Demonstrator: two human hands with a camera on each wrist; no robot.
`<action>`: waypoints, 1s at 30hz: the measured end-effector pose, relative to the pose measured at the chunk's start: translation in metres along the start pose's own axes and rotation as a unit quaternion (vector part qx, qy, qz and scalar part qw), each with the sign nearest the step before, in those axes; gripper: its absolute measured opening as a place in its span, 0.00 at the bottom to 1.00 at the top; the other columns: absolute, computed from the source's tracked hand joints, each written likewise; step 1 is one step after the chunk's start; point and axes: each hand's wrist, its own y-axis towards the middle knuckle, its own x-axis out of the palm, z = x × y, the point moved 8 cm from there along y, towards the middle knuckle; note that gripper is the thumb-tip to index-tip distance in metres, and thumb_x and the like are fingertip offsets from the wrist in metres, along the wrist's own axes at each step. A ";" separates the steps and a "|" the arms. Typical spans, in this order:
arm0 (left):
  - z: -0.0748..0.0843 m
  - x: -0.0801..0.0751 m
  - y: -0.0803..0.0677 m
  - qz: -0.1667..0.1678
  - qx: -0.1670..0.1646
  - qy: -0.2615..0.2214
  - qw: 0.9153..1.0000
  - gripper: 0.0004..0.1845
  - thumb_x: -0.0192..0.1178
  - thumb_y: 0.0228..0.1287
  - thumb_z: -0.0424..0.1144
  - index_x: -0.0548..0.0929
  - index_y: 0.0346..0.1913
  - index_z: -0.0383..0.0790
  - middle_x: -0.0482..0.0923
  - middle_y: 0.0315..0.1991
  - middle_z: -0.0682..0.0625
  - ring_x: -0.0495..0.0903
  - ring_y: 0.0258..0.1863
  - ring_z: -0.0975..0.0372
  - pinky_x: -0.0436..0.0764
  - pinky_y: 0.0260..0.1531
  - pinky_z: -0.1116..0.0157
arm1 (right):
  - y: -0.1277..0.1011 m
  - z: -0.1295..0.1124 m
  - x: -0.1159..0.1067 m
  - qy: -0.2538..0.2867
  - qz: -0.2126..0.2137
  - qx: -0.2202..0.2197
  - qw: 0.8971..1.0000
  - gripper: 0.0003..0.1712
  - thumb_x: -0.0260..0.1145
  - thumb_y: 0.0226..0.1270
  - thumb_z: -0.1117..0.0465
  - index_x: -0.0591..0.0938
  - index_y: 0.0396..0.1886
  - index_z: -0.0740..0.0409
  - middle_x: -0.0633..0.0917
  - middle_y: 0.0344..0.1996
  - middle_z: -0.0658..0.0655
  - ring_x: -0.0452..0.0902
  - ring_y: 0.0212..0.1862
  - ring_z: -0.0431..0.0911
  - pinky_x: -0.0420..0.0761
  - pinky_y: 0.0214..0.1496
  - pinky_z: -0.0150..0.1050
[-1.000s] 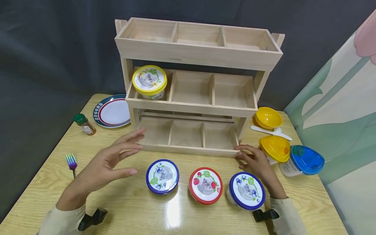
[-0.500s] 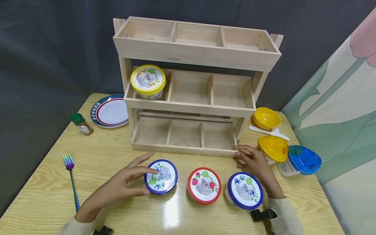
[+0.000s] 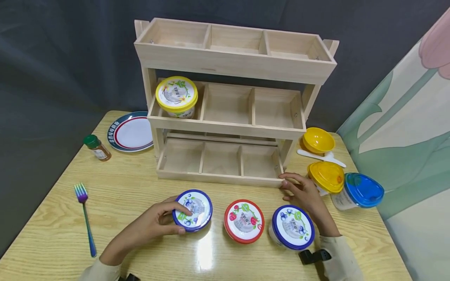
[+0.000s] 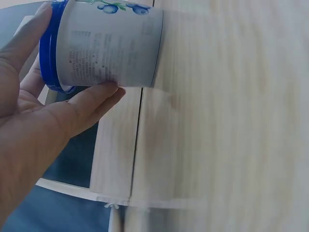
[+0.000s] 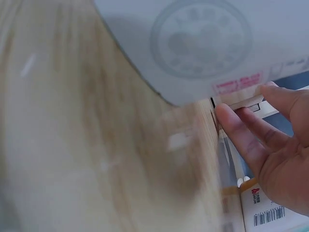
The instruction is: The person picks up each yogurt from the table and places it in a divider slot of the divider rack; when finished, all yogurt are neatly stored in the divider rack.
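A yellow wooden table (image 3: 116, 187) fills the lower frame, dark curtain (image 3: 63, 58) behind. The left hand (image 3: 151, 224) grips the blue-lidded cup (image 3: 192, 210) at lower centre; the right hand (image 3: 306, 195) rests, fingers loose, against the rack (image 3: 228, 117).

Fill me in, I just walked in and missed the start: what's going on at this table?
A person is sitting at a wooden table before a three-tier wooden rack. Their left hand grips the leftmost blue-lidded cup of three cups in a row. Their right hand rests against the rack's bottom right corner. One yellow-lidded cup sits in the middle tier's left compartment.
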 end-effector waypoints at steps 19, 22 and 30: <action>0.010 0.001 0.001 -0.021 0.006 0.025 0.999 0.15 0.77 0.69 0.40 0.91 0.56 0.51 0.58 0.83 0.30 0.56 0.80 0.27 0.73 0.72 0.43 | 0.003 0.004 0.002 0.035 -0.004 -0.009 0.999 0.20 0.58 0.87 0.66 0.79 0.69 0.72 0.85 0.47 0.48 0.84 0.44 0.41 0.91 0.43 0.38; 0.025 -0.002 0.003 -0.022 0.009 0.055 0.998 0.14 0.77 0.70 0.42 0.91 0.55 0.55 0.57 0.83 0.30 0.57 0.79 0.27 0.71 0.69 0.33 | 0.003 0.004 0.003 0.033 -0.006 -0.007 0.999 0.20 0.59 0.87 0.65 0.79 0.69 0.72 0.85 0.47 0.47 0.84 0.44 0.41 0.91 0.43 0.39; 0.081 -0.001 0.030 -0.028 0.094 0.114 0.989 0.15 0.78 0.67 0.41 0.92 0.55 0.57 0.60 0.84 0.40 0.62 0.80 0.38 0.79 0.66 0.43 | 0.003 0.006 0.000 0.039 -0.001 0.005 0.999 0.21 0.60 0.87 0.63 0.80 0.70 0.69 0.85 0.51 0.45 0.85 0.46 0.41 0.91 0.44 0.38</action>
